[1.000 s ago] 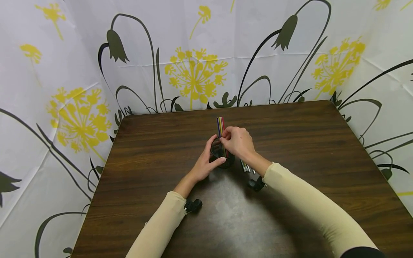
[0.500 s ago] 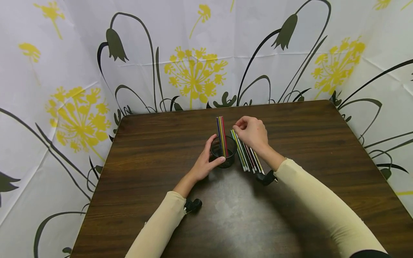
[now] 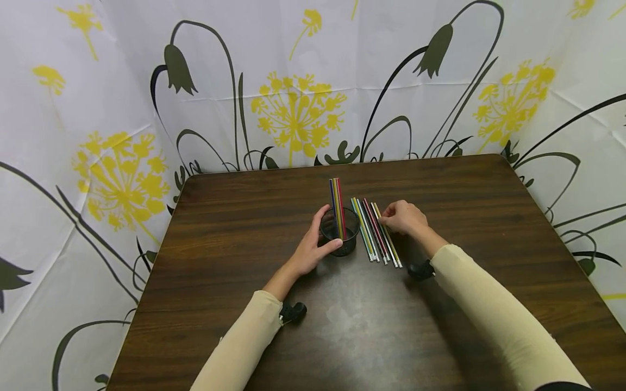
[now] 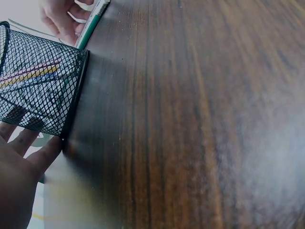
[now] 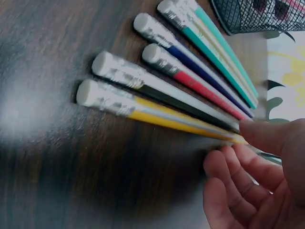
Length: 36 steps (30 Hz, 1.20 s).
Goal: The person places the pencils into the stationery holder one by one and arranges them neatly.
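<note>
A black mesh pencil cup [image 3: 349, 247] stands upright on the table, holding several coloured pencils [image 3: 336, 198] that lean together, blue, yellow and red among them. My left hand [image 3: 311, 248] grips the cup from its left side, thumb near the front and fingers behind. To the right of the cup lies a row of pencils [image 3: 371, 231], white erasers toward me. At the row's right end my right hand [image 3: 406, 218] pinches the far part of a yellow pencil [image 5: 176, 123] between thumb and fingertips. A black pencil [image 5: 183, 104] lies alongside it.
The dark wooden table [image 3: 235, 228] extends around both hands. Behind it hangs a white cloth [image 3: 303, 49] printed with flowers. Small black cameras [image 3: 293, 312] sit at both wrists.
My right hand has left the pencils in the cup and moved right, then down to the right end of the row, uncovering the other pencils. My left hand has stayed on the cup.
</note>
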Tool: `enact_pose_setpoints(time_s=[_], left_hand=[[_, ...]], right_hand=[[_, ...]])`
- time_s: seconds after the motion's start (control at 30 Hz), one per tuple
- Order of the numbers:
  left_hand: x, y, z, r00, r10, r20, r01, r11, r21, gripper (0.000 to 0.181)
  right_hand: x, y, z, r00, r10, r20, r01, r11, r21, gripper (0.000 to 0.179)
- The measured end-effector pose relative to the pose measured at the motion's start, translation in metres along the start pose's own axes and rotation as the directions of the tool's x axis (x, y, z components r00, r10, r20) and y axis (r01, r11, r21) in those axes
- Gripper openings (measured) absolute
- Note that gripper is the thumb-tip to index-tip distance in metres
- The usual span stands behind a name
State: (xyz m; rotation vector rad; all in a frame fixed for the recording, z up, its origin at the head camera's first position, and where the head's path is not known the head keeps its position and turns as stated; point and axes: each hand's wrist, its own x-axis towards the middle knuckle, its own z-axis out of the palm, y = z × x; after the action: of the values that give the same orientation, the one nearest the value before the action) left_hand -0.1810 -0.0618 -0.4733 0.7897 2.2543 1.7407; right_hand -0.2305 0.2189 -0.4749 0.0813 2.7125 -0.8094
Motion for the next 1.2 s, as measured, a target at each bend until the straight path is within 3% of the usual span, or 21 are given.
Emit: enact_pose_setpoints(time_s=[0.43, 0.87, 1.2], left_hand=[[-0.004, 0.005, 0.0, 0.999, -0.025, 0.02, 0.024, 0.999, 0.023, 0.081], [-0.003, 0.007, -0.001, 0.999, -0.037, 0.01, 0.036, 0.998, 0.05, 0.081], [-0.003, 0.007, -0.001, 0.999, -0.035, 0.011, 0.035, 0.998, 0.043, 0.08]], right_hand=[[0.0, 0.008, -0.001, 0.997, -0.018, 0.079, 0.018, 1.0, 0.003, 0.016], [-0.004, -0.002, 0.0, 1.0, 0.004, 0.008, -0.003, 0.985, -0.172, 0.012], [-0.007, -0.002, -0.008, 1.0, 0.015, 0.015, -0.013, 0.993, -0.117, 0.014]])
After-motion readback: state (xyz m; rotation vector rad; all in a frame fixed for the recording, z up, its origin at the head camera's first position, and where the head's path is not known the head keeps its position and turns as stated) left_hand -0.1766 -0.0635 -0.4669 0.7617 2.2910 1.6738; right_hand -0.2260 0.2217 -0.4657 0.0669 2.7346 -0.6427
